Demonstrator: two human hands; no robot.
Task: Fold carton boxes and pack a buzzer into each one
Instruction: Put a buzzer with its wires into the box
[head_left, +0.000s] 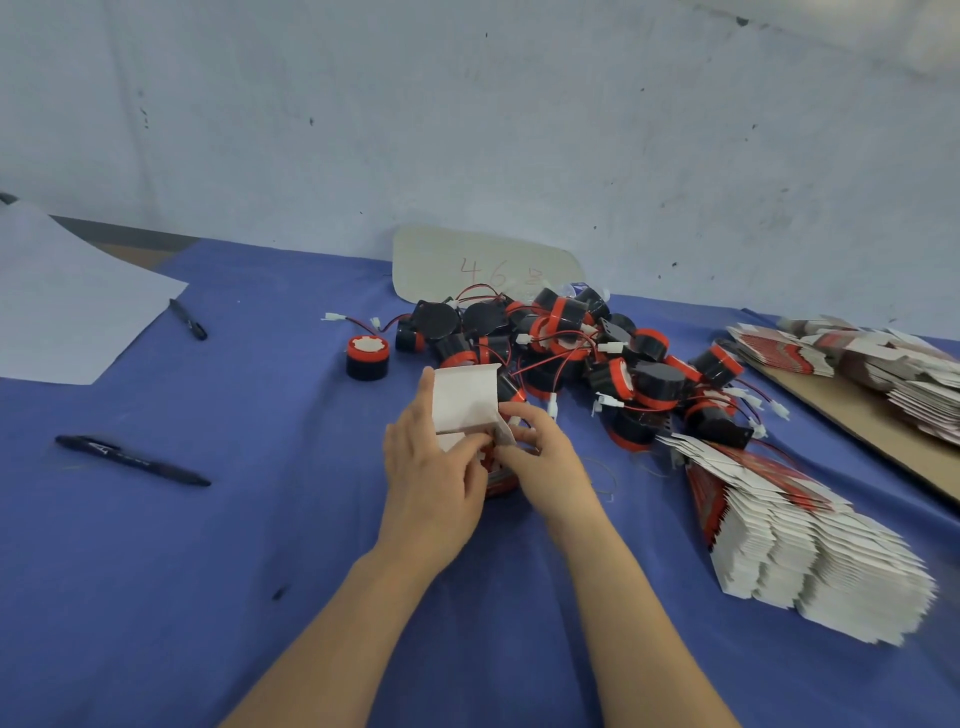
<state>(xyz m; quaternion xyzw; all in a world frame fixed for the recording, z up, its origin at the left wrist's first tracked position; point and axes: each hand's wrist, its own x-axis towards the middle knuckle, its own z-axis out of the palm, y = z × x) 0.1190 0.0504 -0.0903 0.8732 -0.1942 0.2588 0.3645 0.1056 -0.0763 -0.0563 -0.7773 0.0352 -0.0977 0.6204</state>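
A small white and red carton box (467, 402) stands on the blue table between my hands, its white lid flap up. My left hand (434, 483) grips the box from the left, thumb along its side. My right hand (540, 449) pinches a small side flap at the box's open top. Just behind lies a heap of black and red buzzers (587, 353) with red wires and white plugs. One buzzer (367, 356) stands alone to the left of the heap. A fanned stack of flat cartons (800, 540) lies to my right.
Two black pens (132, 460) (188, 319) lie on the blue cloth (208, 571) at left, near a white paper sheet (67, 312). More flat cartons (883, 364) sit on a brown board (857, 415) at far right. A pale card marked 46 (467, 267) leans against the wall.
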